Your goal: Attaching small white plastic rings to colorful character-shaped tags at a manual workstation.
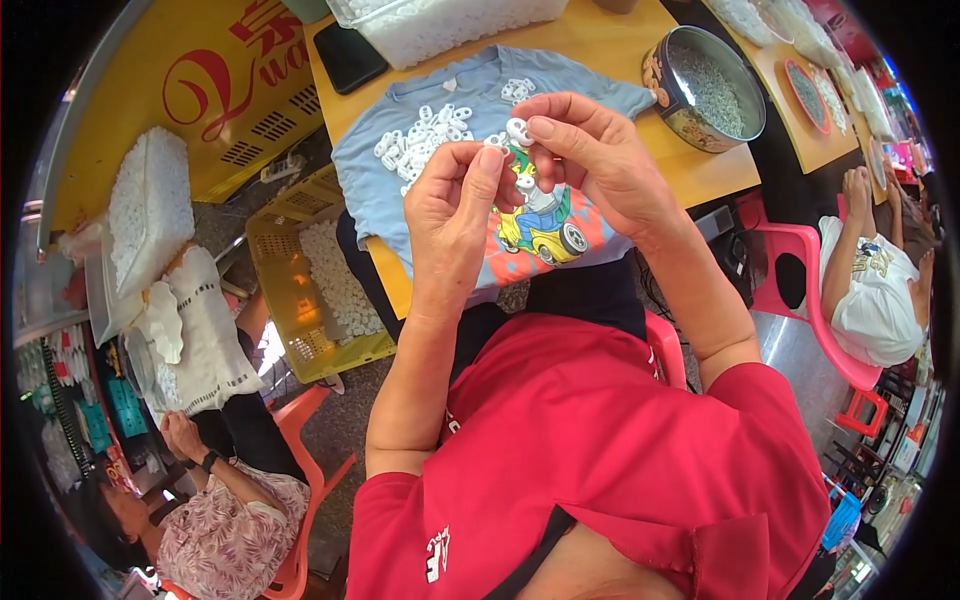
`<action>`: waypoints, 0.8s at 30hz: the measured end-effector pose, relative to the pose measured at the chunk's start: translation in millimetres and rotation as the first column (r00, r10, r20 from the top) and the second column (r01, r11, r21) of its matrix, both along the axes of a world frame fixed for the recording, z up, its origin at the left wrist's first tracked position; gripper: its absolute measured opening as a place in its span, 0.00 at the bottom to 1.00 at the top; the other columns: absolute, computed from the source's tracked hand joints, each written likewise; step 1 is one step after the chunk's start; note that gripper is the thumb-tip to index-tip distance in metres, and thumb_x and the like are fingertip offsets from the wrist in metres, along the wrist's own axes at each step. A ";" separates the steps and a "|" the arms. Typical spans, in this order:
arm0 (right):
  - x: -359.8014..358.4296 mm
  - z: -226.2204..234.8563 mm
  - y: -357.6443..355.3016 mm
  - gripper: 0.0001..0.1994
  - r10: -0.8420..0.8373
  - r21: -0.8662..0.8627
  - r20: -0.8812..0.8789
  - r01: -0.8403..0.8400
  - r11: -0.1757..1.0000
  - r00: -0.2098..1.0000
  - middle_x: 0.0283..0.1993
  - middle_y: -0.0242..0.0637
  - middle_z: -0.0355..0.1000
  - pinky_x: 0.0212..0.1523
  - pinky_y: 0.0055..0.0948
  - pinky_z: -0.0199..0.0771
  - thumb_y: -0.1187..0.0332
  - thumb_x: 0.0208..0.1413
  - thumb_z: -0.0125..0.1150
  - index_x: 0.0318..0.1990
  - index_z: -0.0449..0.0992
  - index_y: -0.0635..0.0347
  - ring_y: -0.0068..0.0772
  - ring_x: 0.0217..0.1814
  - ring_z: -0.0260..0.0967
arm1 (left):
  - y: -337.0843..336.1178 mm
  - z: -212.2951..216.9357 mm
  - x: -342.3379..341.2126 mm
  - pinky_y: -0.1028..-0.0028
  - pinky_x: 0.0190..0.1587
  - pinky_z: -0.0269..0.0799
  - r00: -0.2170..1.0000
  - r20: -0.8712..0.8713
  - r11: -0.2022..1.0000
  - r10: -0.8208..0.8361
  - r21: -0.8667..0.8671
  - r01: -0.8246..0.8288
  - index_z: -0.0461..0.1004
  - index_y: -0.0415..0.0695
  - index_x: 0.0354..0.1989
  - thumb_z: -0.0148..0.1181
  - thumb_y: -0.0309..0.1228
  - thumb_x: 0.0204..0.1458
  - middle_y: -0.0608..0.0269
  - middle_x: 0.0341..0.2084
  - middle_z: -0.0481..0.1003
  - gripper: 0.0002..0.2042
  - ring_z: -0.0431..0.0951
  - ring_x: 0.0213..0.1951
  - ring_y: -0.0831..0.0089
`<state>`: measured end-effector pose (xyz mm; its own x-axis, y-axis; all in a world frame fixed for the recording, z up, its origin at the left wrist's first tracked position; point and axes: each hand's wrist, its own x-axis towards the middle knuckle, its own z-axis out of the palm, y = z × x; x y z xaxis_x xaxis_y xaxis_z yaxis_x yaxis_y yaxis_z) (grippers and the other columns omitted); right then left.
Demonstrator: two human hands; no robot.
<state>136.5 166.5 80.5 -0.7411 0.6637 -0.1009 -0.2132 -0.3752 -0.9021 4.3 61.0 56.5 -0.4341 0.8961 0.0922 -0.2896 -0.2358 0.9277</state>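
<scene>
Centrally, both hands are working above a blue printed T-shirt (560,215): right hand (590,150) is pinching a white plastic ring (518,130); left hand (455,205) is closing on a smaller white piece (495,141), mostly hidden. Loose rings (420,140) are lying on the shirt.

A: Hands?
B: Left hand (452,215) and right hand (590,150) raised together over the desk (700,165). Right fingertips pinch a white ring (519,130); left thumb just beside it.
A: Beneath?
B: Blue shirt (470,120) spread flat, loose rings (420,140) heaped on it. Round tin (705,90) to the right, yellow crate (310,290) on the floor left.
</scene>
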 end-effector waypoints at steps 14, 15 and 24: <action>-3.4 -1.0 -1.3 0.11 -0.051 0.300 0.101 0.019 0.954 0.994 0.34 0.30 0.70 0.33 0.18 0.70 0.70 0.62 0.58 0.49 0.74 0.67 0.17 0.30 0.67 | -0.4 -2.9 0.8 0.82 0.30 0.70 0.998 -0.045 0.998 0.049 -0.034 -0.051 0.73 0.36 0.37 0.55 0.31 0.62 0.65 0.25 0.75 0.08 0.75 0.27 0.82; -3.7 -1.9 -1.2 0.11 -0.060 0.344 0.099 0.022 0.939 0.993 0.35 0.30 0.71 0.33 0.18 0.70 0.70 0.62 0.58 0.48 0.74 0.67 0.17 0.30 0.67 | -0.8 -1.5 1.3 0.80 0.32 0.71 0.997 -0.057 0.997 0.058 -0.053 -0.061 0.73 0.37 0.37 0.56 0.31 0.62 0.65 0.26 0.75 0.08 0.75 0.27 0.81; -9.8 -0.6 -11.9 0.10 -0.110 0.439 0.093 0.058 0.897 0.990 0.37 0.31 0.73 0.33 0.17 0.69 0.72 0.61 0.58 0.48 0.75 0.66 0.16 0.32 0.67 | 0.4 -5.7 7.4 0.82 0.30 0.69 0.988 -0.097 0.992 0.120 -0.026 -0.123 0.72 0.36 0.38 0.55 0.30 0.63 0.66 0.24 0.74 0.08 0.73 0.26 0.83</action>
